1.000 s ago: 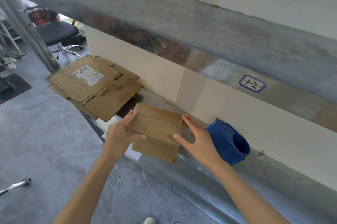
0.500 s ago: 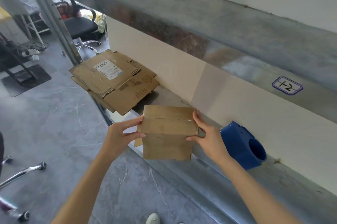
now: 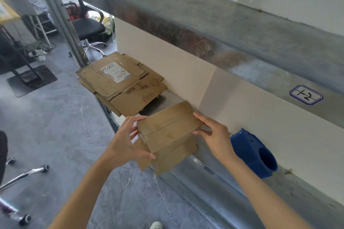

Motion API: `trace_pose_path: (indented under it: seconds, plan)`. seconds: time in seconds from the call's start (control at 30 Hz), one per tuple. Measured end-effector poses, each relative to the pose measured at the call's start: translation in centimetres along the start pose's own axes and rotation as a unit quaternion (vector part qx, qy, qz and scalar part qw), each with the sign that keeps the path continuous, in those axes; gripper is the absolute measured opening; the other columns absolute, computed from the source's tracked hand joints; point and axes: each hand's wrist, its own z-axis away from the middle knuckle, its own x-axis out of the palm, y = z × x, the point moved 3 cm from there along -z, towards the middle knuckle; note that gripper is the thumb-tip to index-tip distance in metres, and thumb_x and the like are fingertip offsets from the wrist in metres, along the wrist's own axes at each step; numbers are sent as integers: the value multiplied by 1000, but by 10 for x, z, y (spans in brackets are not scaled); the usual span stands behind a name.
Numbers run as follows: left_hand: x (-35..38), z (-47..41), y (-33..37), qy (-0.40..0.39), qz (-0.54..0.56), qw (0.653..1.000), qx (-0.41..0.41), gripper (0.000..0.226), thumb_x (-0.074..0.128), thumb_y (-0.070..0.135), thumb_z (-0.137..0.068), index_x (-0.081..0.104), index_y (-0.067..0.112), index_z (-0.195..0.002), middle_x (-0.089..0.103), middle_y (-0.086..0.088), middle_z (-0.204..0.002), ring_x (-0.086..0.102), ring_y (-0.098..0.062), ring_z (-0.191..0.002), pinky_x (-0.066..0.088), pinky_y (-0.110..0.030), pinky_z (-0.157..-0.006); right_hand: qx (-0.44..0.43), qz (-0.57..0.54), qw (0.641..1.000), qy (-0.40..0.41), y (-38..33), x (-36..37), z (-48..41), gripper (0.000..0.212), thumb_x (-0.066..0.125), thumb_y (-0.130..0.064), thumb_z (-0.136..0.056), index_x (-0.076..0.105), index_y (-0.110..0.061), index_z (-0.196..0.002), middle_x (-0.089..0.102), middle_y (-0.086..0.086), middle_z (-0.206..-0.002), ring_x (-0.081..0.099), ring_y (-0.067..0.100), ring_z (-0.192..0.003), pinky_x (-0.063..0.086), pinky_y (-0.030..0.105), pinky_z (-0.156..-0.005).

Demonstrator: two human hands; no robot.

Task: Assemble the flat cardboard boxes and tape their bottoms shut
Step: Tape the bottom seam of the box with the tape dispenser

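The small cardboard box (image 3: 167, 130) is mid-frame, tilted, its upper flaps folded closed, over the front edge of the metal shelf (image 3: 214, 182). The left hand (image 3: 126, 143) has a wide grip on the box's left end, thumb below and fingers above. The right hand (image 3: 216, 135) pinches its right end. Flattened cartons (image 3: 119, 83) lie stacked on the shelf toward the upper left, and a blue plastic part (image 3: 253, 152) sits to the right.

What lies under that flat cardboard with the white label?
Another flat cardboard sheet sticks out beneath the labelled cardboard, resting on the metal shelf. Anything deeper is covered.
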Motion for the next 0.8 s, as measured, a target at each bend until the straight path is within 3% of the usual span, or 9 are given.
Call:
trace_pose_path:
  seconds: [0.13, 0.3, 0.43, 0.57, 0.67, 0.8]
  plan:
    - [15, 7, 8, 77, -4, 996, 34, 109, 96, 53, -34, 47, 32, -129, 51, 11, -134, 53, -13, -124, 45, -28, -104, -24, 29, 998, 41, -15, 1, -3, 72, 79, -24, -81, 45, -37, -143, 46, -19, -145, 44, -2, -132, 46, 21, -104]
    - [45, 16, 5, 174, -3, 984, -23, 105, 91, 63, -28, 45, 44, -120, 52, 37, -114, 53, 9, -111, 52, -30, -94, -11, 76, 996, 35, -32, 10, 11, 71, 66, -52, -82, 45, -28, -145, 40, -9, -143, 43, 8, -132, 43, 41, -110]
    - [78, 23, -2, 212, 35, 976, -29, 81, 89, 62, -45, 51, 35, -111, 56, 32, -125, 57, 4, -114, 58, -30, -88, 47, 43, 998, -25, -31, 22, 27, 74, 56, -68, -79, 45, -33, -144, 41, -11, -146, 42, 7, -134, 43, 45, -109]
    - [93, 18, -5, 210, 31, 977, -22, 73, 94, 38, -59, 48, 38, -115, 54, 30, -121, 54, 0, -117, 57, -30, -89, 75, 60, 990, -104, -22, 18, 33, 95, 66, -75, -66, 34, -41, -149, 15, -12, -163, 21, 7, -147, 32, 45, -117]
    - [97, 11, -5, 170, 33, 985, 8, 79, 90, 15, -68, 43, 37, -126, 47, 35, -122, 48, 2, -124, 56, -21, -84, 66, 121, 979, -147, -14, 11, 35, 106, 80, -65, -62, 23, -49, -150, 1, -15, -165, 12, 8, -150, 23, 40, -120]
    - [102, 4, -1, 116, -3, 993, 39, 73, 86, 16, -74, 48, 41, -131, 40, 17, -130, 44, -2, -127, 58, -24, -85, 44, 82, 989, -112, -11, 1, 31, 93, 85, -20, -76, 31, -50, -146, 14, -8, -164, 20, 10, -149, 26, 45, -121]
